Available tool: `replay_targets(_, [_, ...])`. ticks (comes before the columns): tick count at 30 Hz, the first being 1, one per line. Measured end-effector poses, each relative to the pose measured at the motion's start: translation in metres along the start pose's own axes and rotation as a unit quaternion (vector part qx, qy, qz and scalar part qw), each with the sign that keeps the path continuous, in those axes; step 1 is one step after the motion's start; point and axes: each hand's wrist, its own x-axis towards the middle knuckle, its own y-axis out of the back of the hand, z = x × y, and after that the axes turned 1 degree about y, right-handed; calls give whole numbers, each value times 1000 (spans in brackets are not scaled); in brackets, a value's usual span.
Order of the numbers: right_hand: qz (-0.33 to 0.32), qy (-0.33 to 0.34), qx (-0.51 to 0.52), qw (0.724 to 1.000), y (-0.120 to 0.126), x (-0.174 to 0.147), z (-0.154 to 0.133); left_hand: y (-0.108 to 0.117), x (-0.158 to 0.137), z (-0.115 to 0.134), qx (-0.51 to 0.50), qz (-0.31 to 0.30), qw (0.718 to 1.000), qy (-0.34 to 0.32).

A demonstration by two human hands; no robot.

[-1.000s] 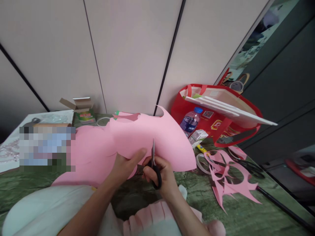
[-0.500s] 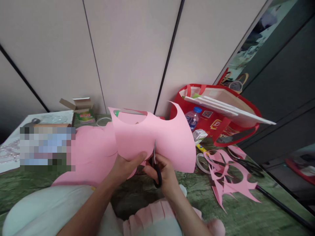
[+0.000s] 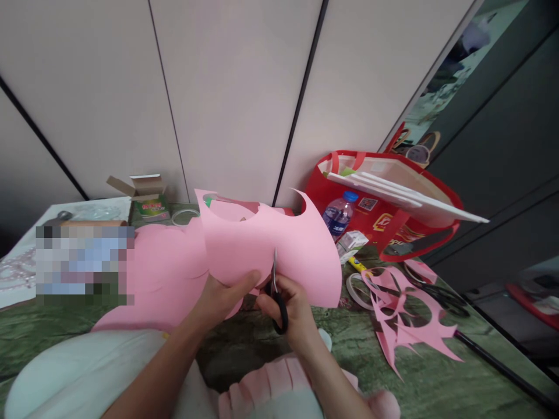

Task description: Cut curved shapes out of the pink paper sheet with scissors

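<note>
A sheet of pink paper [image 3: 238, 241] with rounded pieces cut from its far edge is held up in front of me. My left hand [image 3: 231, 297] pinches its near edge, thumb on top. My right hand [image 3: 292, 302] grips black-handled scissors [image 3: 280, 311], whose blades point away from me and lie in the sheet near its middle. The blades look nearly closed. Some fingers of both hands are hidden behind the paper and the scissors. Left of the sheet, a pile of rounded pink paper pieces [image 3: 168, 273] lies close to my left forearm.
Pink paper scraps [image 3: 404, 314] lie at the right, near a tape roll [image 3: 360, 290] and a glue stick [image 3: 357, 265]. Behind them are a plastic bottle [image 3: 338, 215] and a red bag [image 3: 384, 233]. A small open box [image 3: 151, 201] stands by the wall at the left.
The right part of the pink sheet has bent and shifted slightly leftward, showing more of the bottle. Both hands stay almost in place.
</note>
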Motion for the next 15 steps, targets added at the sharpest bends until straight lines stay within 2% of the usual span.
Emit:
replay_targets(8, [-1, -14, 13, 1000, -1, 0, -4, 1, 1, 2, 9, -18, 1000, -16])
replay_targets(15, [1, -17, 30, 999, -3, -1, -9, 4, 4, -3, 0, -4, 999, -47])
